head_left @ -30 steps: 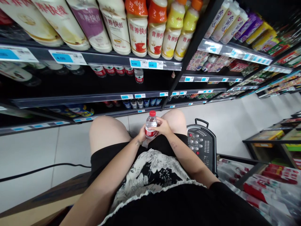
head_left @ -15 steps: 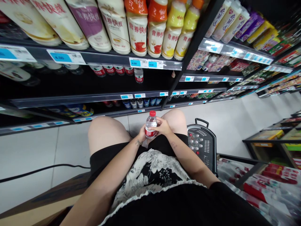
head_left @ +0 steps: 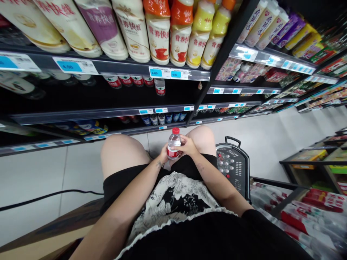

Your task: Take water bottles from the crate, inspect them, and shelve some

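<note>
A small clear water bottle [head_left: 174, 142] with a red cap and red label stands upright between my knees. My left hand [head_left: 163, 154] wraps its lower left side. My right hand [head_left: 187, 146] closes around it from the right, fingers over the label. I sit facing dark store shelves, black shorts and a floral top below.
Shelves ahead hold large drink bottles [head_left: 158, 30] on top, red-labelled water bottles [head_left: 160, 87] below and price tags [head_left: 168, 73]. A grey basket [head_left: 233, 163] with bottle caps showing stands at my right knee. Wrapped bottle packs [head_left: 311, 213] lie at the right. A black cable [head_left: 40, 196] crosses the tiled floor.
</note>
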The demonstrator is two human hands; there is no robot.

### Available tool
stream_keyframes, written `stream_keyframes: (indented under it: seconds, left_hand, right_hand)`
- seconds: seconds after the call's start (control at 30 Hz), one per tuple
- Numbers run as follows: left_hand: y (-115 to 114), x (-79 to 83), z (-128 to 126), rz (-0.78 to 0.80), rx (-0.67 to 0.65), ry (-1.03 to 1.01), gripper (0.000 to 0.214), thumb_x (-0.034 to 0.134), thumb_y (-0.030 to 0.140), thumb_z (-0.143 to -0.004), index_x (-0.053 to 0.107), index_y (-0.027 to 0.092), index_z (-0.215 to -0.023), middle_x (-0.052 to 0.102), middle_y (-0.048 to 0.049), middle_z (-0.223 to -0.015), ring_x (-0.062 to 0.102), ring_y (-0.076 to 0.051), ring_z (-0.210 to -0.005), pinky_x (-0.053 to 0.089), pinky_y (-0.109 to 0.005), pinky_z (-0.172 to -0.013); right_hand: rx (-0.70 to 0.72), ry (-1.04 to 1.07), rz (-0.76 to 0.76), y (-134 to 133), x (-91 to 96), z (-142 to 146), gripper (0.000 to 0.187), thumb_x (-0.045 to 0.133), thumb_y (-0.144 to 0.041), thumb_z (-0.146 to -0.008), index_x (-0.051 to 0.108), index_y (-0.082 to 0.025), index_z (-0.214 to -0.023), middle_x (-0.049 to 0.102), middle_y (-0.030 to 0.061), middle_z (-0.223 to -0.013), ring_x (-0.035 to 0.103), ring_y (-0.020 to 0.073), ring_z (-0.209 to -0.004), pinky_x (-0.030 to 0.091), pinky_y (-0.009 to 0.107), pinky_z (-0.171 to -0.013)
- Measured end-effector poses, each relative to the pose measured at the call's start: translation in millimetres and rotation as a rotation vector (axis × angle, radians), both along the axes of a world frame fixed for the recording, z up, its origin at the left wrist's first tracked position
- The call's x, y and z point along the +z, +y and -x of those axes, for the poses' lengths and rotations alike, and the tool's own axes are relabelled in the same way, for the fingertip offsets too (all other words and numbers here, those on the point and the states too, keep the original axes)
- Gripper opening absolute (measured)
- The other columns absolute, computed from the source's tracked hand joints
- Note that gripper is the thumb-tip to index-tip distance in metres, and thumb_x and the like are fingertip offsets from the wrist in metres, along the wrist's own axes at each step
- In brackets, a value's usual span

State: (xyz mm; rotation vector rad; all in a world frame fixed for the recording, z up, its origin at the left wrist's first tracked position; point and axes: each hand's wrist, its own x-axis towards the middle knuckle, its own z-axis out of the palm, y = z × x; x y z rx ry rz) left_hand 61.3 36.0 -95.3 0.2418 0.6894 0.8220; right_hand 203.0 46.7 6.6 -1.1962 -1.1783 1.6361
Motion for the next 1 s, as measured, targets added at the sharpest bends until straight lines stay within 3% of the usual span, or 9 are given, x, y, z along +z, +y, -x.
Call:
stream_keyframes:
  seconds: [0.33, 1.0]
  left_hand:
    - [1.2, -10.1, 1.6, 0.03, -0.012, -0.065, 0.05, 0.048, 0.047, -0.089, 0.074, 0.006, -0.103, 0.075, -0.0172, -0.074, 0.072, -0.032, -0.065, 0.058, -0.042, -0.066]
    - [0.3, 0.2, 1.3, 0.03, -0.024, -0.017, 0.052, 0.046, 0.048, -0.09, 0.075, 0.006, -0.099, 0.075, -0.0174, -0.071, 0.072, -0.031, -0.063, 0.058, -0.041, -0.066]
  right_hand:
    - [-0.004, -0.015, 0.005, 0.5, 0.9, 0.0, 0.07, 0.096, -0.029, -0.046, 0.069, -0.016, -0.11, 0.079, 0.0045, -0.097, 0.075, 0.0205, -0.084, 0.06, 0.032, -0.083]
    - [0.0, -0.026, 0.0, 1.1, -0.7, 0.0, 0.068, 0.096, -0.032, -0.047, 0.069, -0.017, -0.108, 0.079, 0.0043, -0.095, 0.074, 0.0211, -0.087, 0.06, 0.031, -0.083]
